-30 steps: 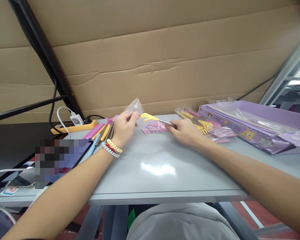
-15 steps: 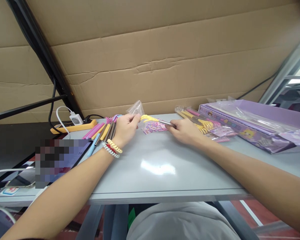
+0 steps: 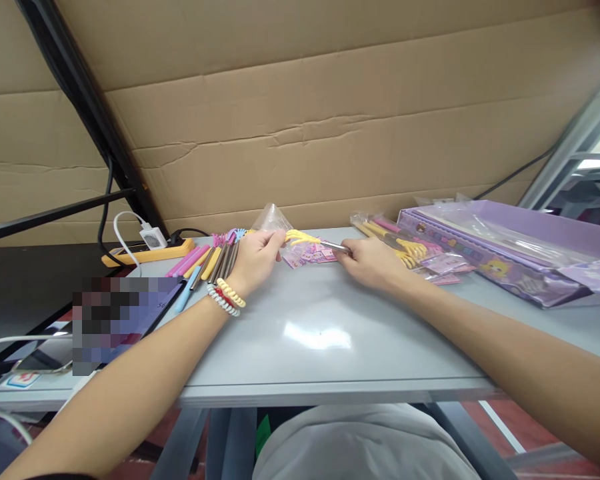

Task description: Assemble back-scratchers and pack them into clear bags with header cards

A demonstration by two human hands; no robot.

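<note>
My left hand (image 3: 260, 257) pinches a clear plastic bag (image 3: 271, 217), which rises behind its fingers. Between my hands, a yellow hand-shaped scratcher head (image 3: 303, 237) on a thin metal rod touches or nearly touches my left fingertips. The rod's other end is in my right hand (image 3: 363, 260), closed round it. Behind, small pink printed cards (image 3: 313, 253) lie on the table. Pink, yellow, blue and metal-coloured sticks (image 3: 210, 263) lie left of my left hand. Bagged scratchers with yellow heads (image 3: 405, 250) lie beyond my right hand.
A purple printed box (image 3: 510, 267) holding clear bags stands at the right. At the left are a yellow power strip (image 3: 155, 255) with a white plug, a partly blurred tablet (image 3: 140, 320) and cables. Cardboard (image 3: 280, 100) rises behind the table (image 3: 330, 360).
My left hand has shifted slightly right, along with the yellow scratcher head. The clear bag now stands a little more spread behind the fingers. My right hand is nearly still.
</note>
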